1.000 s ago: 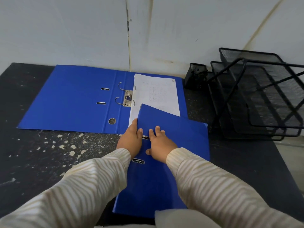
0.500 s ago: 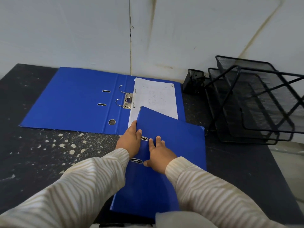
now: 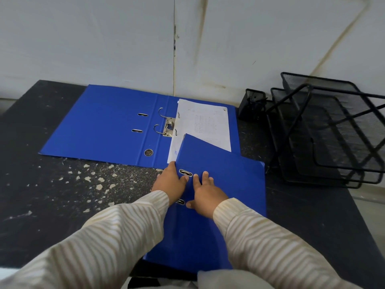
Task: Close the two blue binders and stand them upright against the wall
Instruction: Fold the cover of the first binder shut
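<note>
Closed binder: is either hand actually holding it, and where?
Both touch the closed binder: left hand wraps its spine edge, right hand lies flat on the cover.

Both blue binders (image 3: pixel 100 126) are looking like smooth matt card with shiny metal rings (image 3: pixel 161 122), white paper (image 3: pixel 205 124) inside, tabletop (image 3: pixel 52 195) looking rough, black trays (image 3: pixel 333 132) being wire mesh.

Far binder (image 3: pixel 100 126): blue, splayed open flat at centre-left, rings open, white sheets on its right half. Near binder (image 3: pixel 220 184): blue, closed, flat, lower centre, corner overlapping the sheets.
</note>
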Tool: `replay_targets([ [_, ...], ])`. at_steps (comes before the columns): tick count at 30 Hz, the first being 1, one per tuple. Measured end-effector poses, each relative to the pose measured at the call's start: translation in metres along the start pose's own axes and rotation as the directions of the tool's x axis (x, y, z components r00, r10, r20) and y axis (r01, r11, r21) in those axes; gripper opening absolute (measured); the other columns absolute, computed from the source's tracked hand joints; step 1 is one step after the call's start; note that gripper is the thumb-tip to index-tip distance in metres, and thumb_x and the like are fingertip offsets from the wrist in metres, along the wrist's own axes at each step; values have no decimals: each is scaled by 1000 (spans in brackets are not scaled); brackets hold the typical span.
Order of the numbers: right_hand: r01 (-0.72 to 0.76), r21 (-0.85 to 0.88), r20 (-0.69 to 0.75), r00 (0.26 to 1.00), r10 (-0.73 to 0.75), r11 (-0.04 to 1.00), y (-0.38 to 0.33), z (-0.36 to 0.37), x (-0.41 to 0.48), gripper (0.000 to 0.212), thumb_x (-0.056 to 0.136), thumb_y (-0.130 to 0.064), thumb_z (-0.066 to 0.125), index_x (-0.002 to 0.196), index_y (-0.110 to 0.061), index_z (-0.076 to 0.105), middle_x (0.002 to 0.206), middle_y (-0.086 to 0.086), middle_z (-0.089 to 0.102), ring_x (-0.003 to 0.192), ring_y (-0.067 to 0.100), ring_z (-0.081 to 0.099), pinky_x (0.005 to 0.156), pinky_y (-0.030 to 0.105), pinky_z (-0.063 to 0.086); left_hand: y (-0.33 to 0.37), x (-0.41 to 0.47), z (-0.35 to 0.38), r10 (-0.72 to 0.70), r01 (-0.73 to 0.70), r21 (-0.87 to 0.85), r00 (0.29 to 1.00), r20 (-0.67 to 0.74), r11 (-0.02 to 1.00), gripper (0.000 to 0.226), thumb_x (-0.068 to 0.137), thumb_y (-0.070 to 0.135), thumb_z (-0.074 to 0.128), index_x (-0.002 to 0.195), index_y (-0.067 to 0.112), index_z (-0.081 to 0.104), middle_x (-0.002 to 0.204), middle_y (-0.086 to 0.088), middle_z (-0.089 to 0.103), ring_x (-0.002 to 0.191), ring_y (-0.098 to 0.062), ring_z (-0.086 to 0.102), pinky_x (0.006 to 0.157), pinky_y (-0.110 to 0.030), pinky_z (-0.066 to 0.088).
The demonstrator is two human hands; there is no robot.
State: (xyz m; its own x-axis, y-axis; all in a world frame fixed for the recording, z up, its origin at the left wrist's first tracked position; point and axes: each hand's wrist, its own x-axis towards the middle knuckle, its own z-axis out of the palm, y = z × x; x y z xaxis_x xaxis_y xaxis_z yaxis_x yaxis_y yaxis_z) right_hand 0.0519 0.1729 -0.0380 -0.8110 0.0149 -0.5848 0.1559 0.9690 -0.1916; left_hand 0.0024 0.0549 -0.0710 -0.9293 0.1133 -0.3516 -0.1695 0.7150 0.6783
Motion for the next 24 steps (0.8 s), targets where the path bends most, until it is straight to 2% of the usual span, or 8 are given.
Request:
replay_targets([
  [3,-1,-5,6,1000,1,1000,-1,0,0,89,91,-39,57,150,-17,-6,158,13,-18,146,31,-3,110,45,32,6,1,-2,-39,39,30,999,-6,999,38,88,33,58,121,18,45,118,-6,63,103,-31,61,86,-42,52],
  [7,-5,-21,17,1000,5,1000,-1,-2,0,90,92,-39,56,150,-16,-8,158,13,-18,146,31,-4,110,45,31,13,11,-14,-67,67,1,995,68,998,35,88,33,61,115,12,53,114,-7,65,95,-27,62,75,-33,49],
  [10,-11,-33,26,1000,12,999,-2,-3,1,90,92,-40,56,150,-16,-9,157,13,-19,146,31,-4,111,46,31,14,20,-21,-61,67,-40,988,139,997,41,92,38,58,119,8,57,117,-11,64,100,-28,62,84,-38,52],
  [14,-7,-40,28,1000,8,999,-1,-2,1,90,92,-40,55,150,-16,-9,157,13,-18,146,32,-3,111,45,31,24,29,-25,-193,215,-107,964,182,971,42,90,37,59,118,6,58,117,-12,61,103,-30,61,90,-41,53],
  [16,-7,-39,32,999,9,999,-1,-2,1,90,92,-41,55,150,-16,-9,157,13,-19,146,31,-4,111,46,31,33,33,-26,-249,252,8,949,195,968,39,94,36,53,113,3,59,110,-14,58,106,-31,59,89,-35,50],
  [18,-6,-39,39,999,7,999,0,-2,1,90,92,-41,54,150,-16,-10,157,12,-20,146,31,-5,111,47,32,44,35,-29,-260,248,86,950,175,965,37,99,33,39,103,3,60,93,-11,52,109,-30,57,87,-31,43],
  [21,1,-45,42,999,1,999,1,-1,2,90,92,-42,53,149,-16,-11,157,13,-21,146,31,-6,112,46,31,45,43,-26,-168,106,283,965,203,953,31,98,28,40,81,6,54,81,-6,47,85,-25,55,75,-29,43],
  [24,-2,-44,47,999,4,999,1,-1,2,90,92,-42,53,149,-16,-11,157,12,-21,146,31,-6,112,46,30,42,43,-29,-194,136,292,964,180,947,31,91,33,53,70,12,46,70,-2,48,60,-16,49,53,-26,39],
])
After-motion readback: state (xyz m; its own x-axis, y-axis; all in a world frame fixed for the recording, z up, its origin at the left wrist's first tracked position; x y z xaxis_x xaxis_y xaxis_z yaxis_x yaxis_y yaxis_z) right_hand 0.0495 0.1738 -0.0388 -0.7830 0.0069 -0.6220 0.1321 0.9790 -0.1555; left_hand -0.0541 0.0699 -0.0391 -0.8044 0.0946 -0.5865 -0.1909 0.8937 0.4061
